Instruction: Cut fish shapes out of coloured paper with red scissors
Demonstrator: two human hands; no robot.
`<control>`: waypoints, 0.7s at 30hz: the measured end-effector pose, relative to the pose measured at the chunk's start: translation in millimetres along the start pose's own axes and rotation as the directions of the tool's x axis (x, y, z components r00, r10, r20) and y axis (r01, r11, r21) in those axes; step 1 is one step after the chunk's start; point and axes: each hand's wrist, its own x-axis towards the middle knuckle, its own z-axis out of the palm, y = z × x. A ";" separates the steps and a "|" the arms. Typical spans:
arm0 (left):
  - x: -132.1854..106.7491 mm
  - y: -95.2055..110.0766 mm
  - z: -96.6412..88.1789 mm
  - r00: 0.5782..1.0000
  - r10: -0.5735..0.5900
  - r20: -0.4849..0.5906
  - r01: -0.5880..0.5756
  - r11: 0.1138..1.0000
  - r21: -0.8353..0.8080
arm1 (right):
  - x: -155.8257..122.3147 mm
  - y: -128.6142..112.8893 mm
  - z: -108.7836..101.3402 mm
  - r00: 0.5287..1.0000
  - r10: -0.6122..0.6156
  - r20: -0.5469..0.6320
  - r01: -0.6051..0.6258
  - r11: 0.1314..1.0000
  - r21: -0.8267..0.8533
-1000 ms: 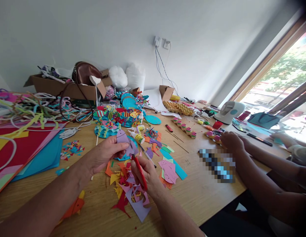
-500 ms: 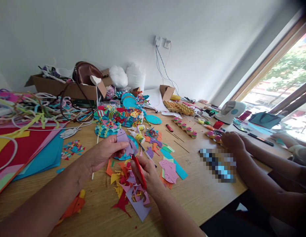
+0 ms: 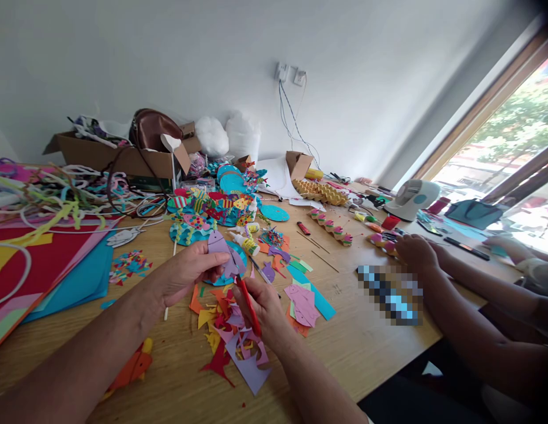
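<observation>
Between the thumb and fingers of my left hand (image 3: 196, 265) is a purple paper fish (image 3: 218, 246) with lines drawn on it. My right hand (image 3: 267, 309) is closed around red-handled scissors (image 3: 249, 307), whose blades meet the lower edge of the fish. Below both hands lies a heap of paper scraps (image 3: 251, 359) in purple, red, yellow and orange. Pink paper with a drawn fish (image 3: 302, 304) rests to the right of the scissors. Behind the hands are a blue scalloped disc (image 3: 232, 268) and a glue bottle (image 3: 247, 242).
Coloured paper sheets (image 3: 75, 282) and a cardboard box (image 3: 119, 162) occupy the left. Decorated blue paper crafts (image 3: 212, 209) stand further back. An orange paper fish (image 3: 135, 368) lies near my left forearm. Another person's hand (image 3: 417, 253) is at the right, near painted egg-carton pieces (image 3: 382, 244).
Almost nothing differs. Both hands keep their places, with the scissors still at the lower edge of the purple fish.
</observation>
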 end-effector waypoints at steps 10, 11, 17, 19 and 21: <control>2.3 11.3 -15.5 0.991 0.106 -0.086 -0.098 0.991 0.094 | 0.6 -4.0 0.6 0.999 0.018 0.041 -0.016 0.999 -0.041; 2.4 11.8 -16.4 0.990 0.109 -0.085 -0.099 0.988 0.117 | 0.6 -4.3 1.2 0.999 0.032 0.042 -0.031 0.999 -0.029; 3.2 10.5 -12.8 0.991 0.090 -0.095 -0.082 0.993 0.084 | -0.9 -9.2 2.5 0.990 0.108 0.090 -0.118 0.986 0.114; 3.3 8.7 -9.9 0.992 0.077 -0.095 -0.073 0.996 0.050 | -1.7 -12.3 2.4 0.988 0.120 0.099 -0.135 0.977 0.165; 3.5 6.7 -7.6 0.993 0.076 -0.087 -0.075 0.997 0.014 | -2.3 -14.8 2.4 0.990 0.115 0.085 -0.131 0.970 0.203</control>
